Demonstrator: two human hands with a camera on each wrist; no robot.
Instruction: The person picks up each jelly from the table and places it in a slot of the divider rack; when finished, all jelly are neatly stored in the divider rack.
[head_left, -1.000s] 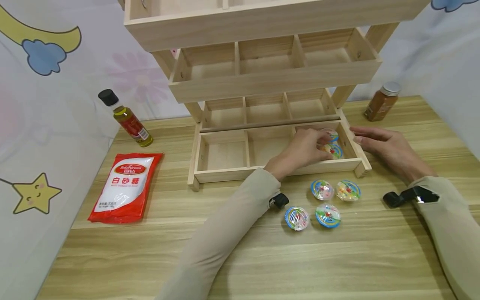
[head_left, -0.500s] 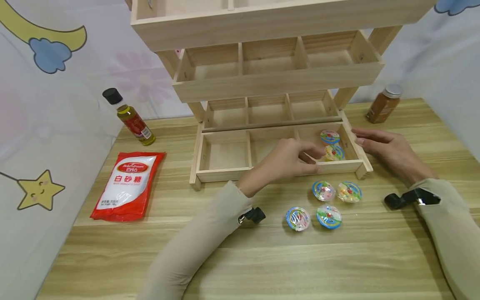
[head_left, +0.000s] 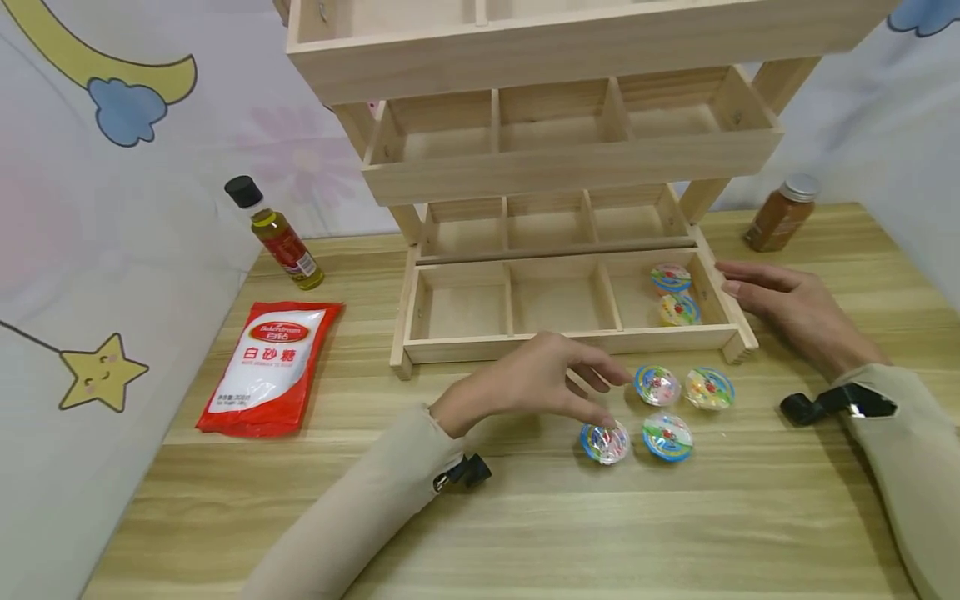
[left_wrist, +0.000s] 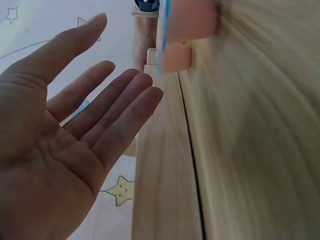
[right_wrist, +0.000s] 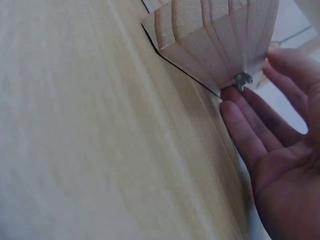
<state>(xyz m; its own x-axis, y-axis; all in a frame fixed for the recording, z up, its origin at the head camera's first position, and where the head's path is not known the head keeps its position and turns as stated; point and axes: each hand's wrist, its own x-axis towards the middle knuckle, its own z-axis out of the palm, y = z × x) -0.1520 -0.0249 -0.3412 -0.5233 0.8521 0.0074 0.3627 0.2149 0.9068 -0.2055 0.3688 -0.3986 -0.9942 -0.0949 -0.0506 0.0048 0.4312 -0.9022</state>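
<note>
My left hand (head_left: 534, 381) hovers palm down with fingers spread, its thumb tip overlapping the nearest jelly cup (head_left: 606, 444) in the head view. The left wrist view shows nothing in that palm (left_wrist: 55, 160). Three more cups with printed lids lie close by on the table: a pink one (head_left: 657, 387), a yellowish one (head_left: 709, 389) and a whitish one (head_left: 667, 437). Two others (head_left: 679, 310) sit in the right compartment of the lowest tray. My right hand (head_left: 806, 321) rests its fingertips against the right side of the wooden rack (right_wrist: 215, 35), beside a small metal wing nut (right_wrist: 243, 80).
The tiered rack's upper trays (head_left: 570, 175) overhang the lowest one, each divided into compartments. An oil bottle (head_left: 285, 242) and a red-and-white sugar bag (head_left: 270, 367) lie left. A brown jar with a silver lid (head_left: 782, 215) stands at the back right.
My left hand has withdrawn from the tray's right compartment, leaving two cups there, and moved left and nearer to the loose cups. The right hand keeps its place at the rack; the view has shifted slightly.
</note>
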